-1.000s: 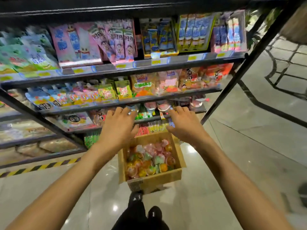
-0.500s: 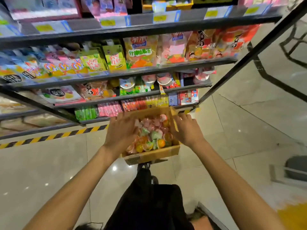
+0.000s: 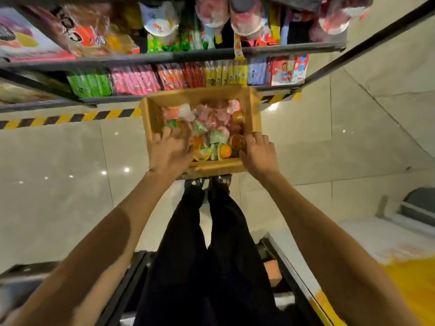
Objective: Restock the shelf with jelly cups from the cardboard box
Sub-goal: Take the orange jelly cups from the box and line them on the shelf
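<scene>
An open cardboard box (image 3: 255, 114) stands on the floor in front of the shelf unit (image 3: 188, 57). It is heaped with several colourful jelly cups (image 3: 213, 123). My left hand (image 3: 170, 149) reaches into the box's near left part, its spread fingers lying on the cups. My right hand (image 3: 257, 154) is at the near right corner, fingers bent down beside a red jelly cup (image 3: 237, 141); its fingertips are hidden. Larger jelly cups (image 3: 244, 22) stand on the shelf above.
Rows of green, pink, red and yellow snack packs (image 3: 164, 78) fill the lowest shelf behind the box. A yellow-black hazard stripe (image 3: 70, 117) runs along the floor. My legs (image 3: 211, 243) stand just behind the box. A slanted black frame bar (image 3: 353, 45) bounds the right side.
My view has tilted down from the upper shelves to the box. Both hands dropped from the shelf front into the box and now touch the jelly cups.
</scene>
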